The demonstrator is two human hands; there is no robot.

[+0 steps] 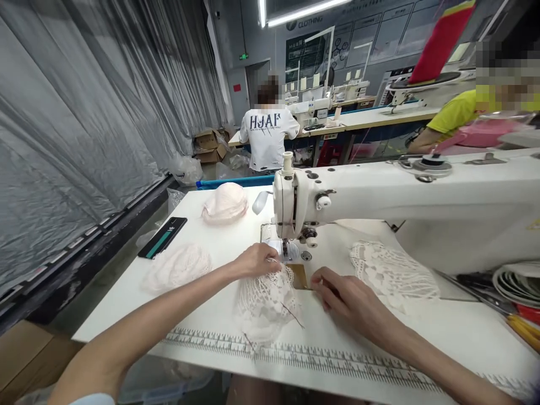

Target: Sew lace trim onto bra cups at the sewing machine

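Note:
My left hand (258, 260) is closed on the upper edge of a white lace piece (265, 298), just in front of the needle of a white sewing machine (291, 202). The lace hangs toward me over the table, with dark reddish thread ends on it. My right hand (343, 289) rests to the right, fingers curled near a brass-coloured plate (299, 277). Whether its fingertips pinch anything is too small to make out. Another white lace piece (392, 273) lies flat under the machine arm, right of my right hand.
On the white table (202, 315) sit a pale pink moulded cup (225, 202), a pale lace piece (179, 267) and a black phone-like object (162, 238). A printed ruler strip (320, 357) runs along the front edge. Scissors and yellow-handled tools (523, 329) lie right. Two people work beyond.

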